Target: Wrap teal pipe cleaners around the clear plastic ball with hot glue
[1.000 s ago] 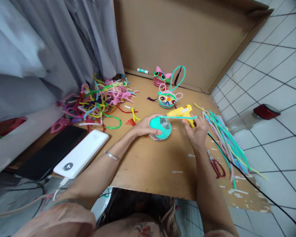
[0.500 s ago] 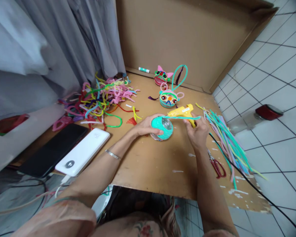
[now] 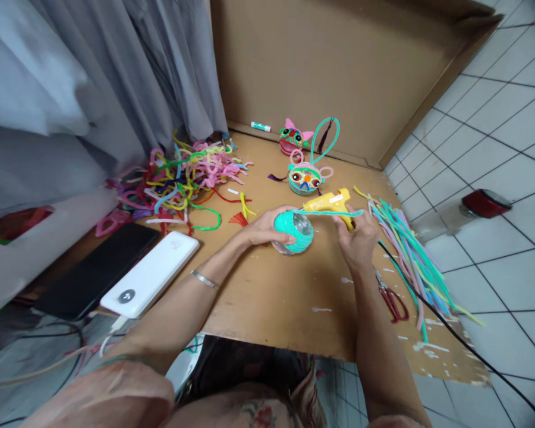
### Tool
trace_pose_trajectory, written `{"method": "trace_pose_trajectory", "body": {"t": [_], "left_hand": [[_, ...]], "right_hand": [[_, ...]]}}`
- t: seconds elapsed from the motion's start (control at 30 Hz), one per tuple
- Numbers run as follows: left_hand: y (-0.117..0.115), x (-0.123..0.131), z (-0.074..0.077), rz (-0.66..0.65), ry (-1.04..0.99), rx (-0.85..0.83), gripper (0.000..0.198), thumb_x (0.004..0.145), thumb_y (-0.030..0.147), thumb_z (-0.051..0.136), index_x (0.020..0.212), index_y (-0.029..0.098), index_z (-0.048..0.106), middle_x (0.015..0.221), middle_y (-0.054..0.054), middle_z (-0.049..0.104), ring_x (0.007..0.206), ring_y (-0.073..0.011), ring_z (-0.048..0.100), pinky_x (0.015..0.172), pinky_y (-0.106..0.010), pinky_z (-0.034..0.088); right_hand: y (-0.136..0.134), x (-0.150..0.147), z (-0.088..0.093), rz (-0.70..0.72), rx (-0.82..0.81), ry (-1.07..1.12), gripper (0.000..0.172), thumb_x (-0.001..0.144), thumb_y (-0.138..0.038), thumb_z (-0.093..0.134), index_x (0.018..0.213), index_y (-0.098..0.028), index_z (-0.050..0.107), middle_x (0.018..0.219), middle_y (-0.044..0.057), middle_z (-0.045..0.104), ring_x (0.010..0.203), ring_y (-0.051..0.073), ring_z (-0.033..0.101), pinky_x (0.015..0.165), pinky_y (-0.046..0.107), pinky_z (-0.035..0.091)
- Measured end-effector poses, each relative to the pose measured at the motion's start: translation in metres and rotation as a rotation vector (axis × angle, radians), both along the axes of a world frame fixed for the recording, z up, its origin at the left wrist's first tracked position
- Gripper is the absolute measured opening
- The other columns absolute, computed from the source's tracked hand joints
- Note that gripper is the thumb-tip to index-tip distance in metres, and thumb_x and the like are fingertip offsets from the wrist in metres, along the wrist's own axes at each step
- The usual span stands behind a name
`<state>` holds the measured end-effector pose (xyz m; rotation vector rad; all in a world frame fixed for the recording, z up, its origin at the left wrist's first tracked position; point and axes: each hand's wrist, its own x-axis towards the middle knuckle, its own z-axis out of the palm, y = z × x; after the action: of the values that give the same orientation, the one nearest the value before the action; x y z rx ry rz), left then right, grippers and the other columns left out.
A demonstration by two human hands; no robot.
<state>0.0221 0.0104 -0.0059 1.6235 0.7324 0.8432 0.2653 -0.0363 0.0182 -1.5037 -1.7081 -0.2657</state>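
Tabletop (image 3: 258,303), brown and board-like, bears a flat black slab (image 3: 98,270) and a white power bank (image 3: 154,272) along its left edge, with tangled multicoloured fuzzy stems (image 3: 191,172) at the far-left corner. The person's left arm (image 3: 169,324) reaches over the near edge; the left hand (image 3: 266,228) clasps a hollow turquoise-wrapped ball (image 3: 289,224), thumb across its front, other fingers mostly hidden. That ball is above the tabletop's middle, opening turned rightward. Beyond it, toward the far edge, sit two animal-faced balls (image 3: 305,180). From the ball's upper rim a turquoise fuzzy stem (image 3: 332,213) runs straight to the right hand (image 3: 359,232), which pinches its end. A yellow glue gun (image 3: 327,203) crowds behind; whether that hand also grips it cannot be told. Red-handled scissors (image 3: 386,292), a black cord (image 3: 455,334) and straight pastel stems (image 3: 410,255) lie toward the right edge.
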Motion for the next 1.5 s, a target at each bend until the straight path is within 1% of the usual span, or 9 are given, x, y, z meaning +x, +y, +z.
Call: {"method": "trace_pose_trajectory", "body": {"t": [0.23, 0.43, 0.57, 0.73, 0.87, 0.97, 1.07, 1.3, 1.5], "left_hand": [[0.001, 0.0, -0.001, -0.009, 0.013, 0.024, 0.082, 0.054, 0.041, 0.084, 0.128, 0.018, 0.058, 0.114, -0.006, 0.072, 0.106, -0.0283, 0.068, 0.094, -0.038, 0.055], [0.0, -0.001, 0.001, -0.013, 0.028, 0.016, 0.082, 0.054, 0.04, 0.084, 0.128, 0.017, 0.058, 0.114, -0.006, 0.072, 0.106, -0.0282, 0.067, 0.094, -0.038, 0.054], [-0.001, -0.001, 0.003, -0.031, 0.021, 0.006, 0.082, 0.054, 0.04, 0.083, 0.128, 0.017, 0.058, 0.115, -0.007, 0.071, 0.107, -0.0284, 0.067, 0.095, -0.038, 0.054], [-0.001, -0.001, 0.002, -0.033, 0.025, 0.003, 0.084, 0.054, 0.04, 0.083, 0.129, 0.017, 0.056, 0.116, -0.007, 0.071, 0.108, -0.029, 0.066, 0.095, -0.039, 0.053], [-0.001, -0.001, 0.003, -0.037, 0.024, 0.001, 0.084, 0.054, 0.04, 0.083, 0.129, 0.015, 0.056, 0.116, -0.009, 0.07, 0.108, -0.0291, 0.066, 0.095, -0.038, 0.053], [-0.001, -0.001, 0.003, -0.054, 0.014, -0.001, 0.085, 0.054, 0.04, 0.083, 0.129, 0.014, 0.055, 0.116, -0.009, 0.07, 0.108, -0.0288, 0.065, 0.095, -0.038, 0.053], [0.0, -0.001, 0.002, -0.062, 0.01, -0.003, 0.083, 0.054, 0.04, 0.084, 0.128, 0.015, 0.056, 0.115, -0.006, 0.07, 0.107, -0.0276, 0.065, 0.096, -0.038, 0.052], [0.001, -0.001, 0.001, -0.066, 0.015, 0.019, 0.082, 0.055, 0.04, 0.084, 0.129, 0.016, 0.056, 0.115, -0.007, 0.07, 0.107, -0.0276, 0.065, 0.095, -0.039, 0.052], [0.001, -0.001, 0.001, -0.066, 0.01, 0.026, 0.082, 0.055, 0.038, 0.083, 0.129, 0.015, 0.056, 0.116, -0.008, 0.07, 0.107, -0.0274, 0.065, 0.095, -0.039, 0.053]], "right_hand": [[0.002, 0.001, -0.001, 0.031, 0.009, 0.02, 0.033, 0.091, -0.042, 0.054, 0.112, -0.02, 0.069, 0.103, 0.012, 0.07, 0.096, 0.027, 0.065, 0.086, 0.041, 0.051], [0.001, 0.003, 0.002, 0.08, 0.003, 0.02, 0.032, 0.09, -0.041, 0.057, 0.109, -0.019, 0.07, 0.101, 0.011, 0.072, 0.095, 0.027, 0.066, 0.085, 0.04, 0.052], [0.001, 0.005, 0.002, 0.057, -0.02, 0.022, 0.032, 0.089, -0.041, 0.057, 0.11, -0.02, 0.07, 0.101, 0.011, 0.072, 0.094, 0.027, 0.065, 0.084, 0.041, 0.052], [0.002, 0.005, -0.001, 0.039, 0.003, 0.015, 0.034, 0.09, -0.04, 0.056, 0.111, -0.018, 0.07, 0.099, 0.012, 0.07, 0.093, 0.027, 0.065, 0.082, 0.04, 0.051], [0.003, 0.004, -0.001, 0.031, 0.0, 0.006, 0.033, 0.09, -0.04, 0.055, 0.111, -0.019, 0.07, 0.099, 0.011, 0.071, 0.092, 0.026, 0.066, 0.082, 0.039, 0.052], [0.003, 0.006, 0.0, 0.093, 0.005, 0.025, 0.032, 0.09, -0.041, 0.056, 0.108, -0.02, 0.072, 0.096, 0.01, 0.072, 0.089, 0.025, 0.067, 0.079, 0.038, 0.052], [0.004, 0.009, 0.0, 0.154, 0.003, 0.06, 0.032, 0.087, -0.042, 0.06, 0.105, -0.019, 0.073, 0.093, 0.01, 0.073, 0.085, 0.025, 0.067, 0.075, 0.037, 0.052], [0.008, 0.011, -0.003, 0.065, 0.029, 0.07, 0.032, 0.084, -0.044, 0.061, 0.102, -0.02, 0.073, 0.093, 0.011, 0.073, 0.084, 0.027, 0.067, 0.077, 0.04, 0.052], [0.005, 0.008, -0.002, 0.082, -0.011, 0.104, 0.033, 0.083, -0.044, 0.061, 0.102, -0.02, 0.073, 0.096, 0.011, 0.073, 0.089, 0.027, 0.066, 0.079, 0.04, 0.052]]}}
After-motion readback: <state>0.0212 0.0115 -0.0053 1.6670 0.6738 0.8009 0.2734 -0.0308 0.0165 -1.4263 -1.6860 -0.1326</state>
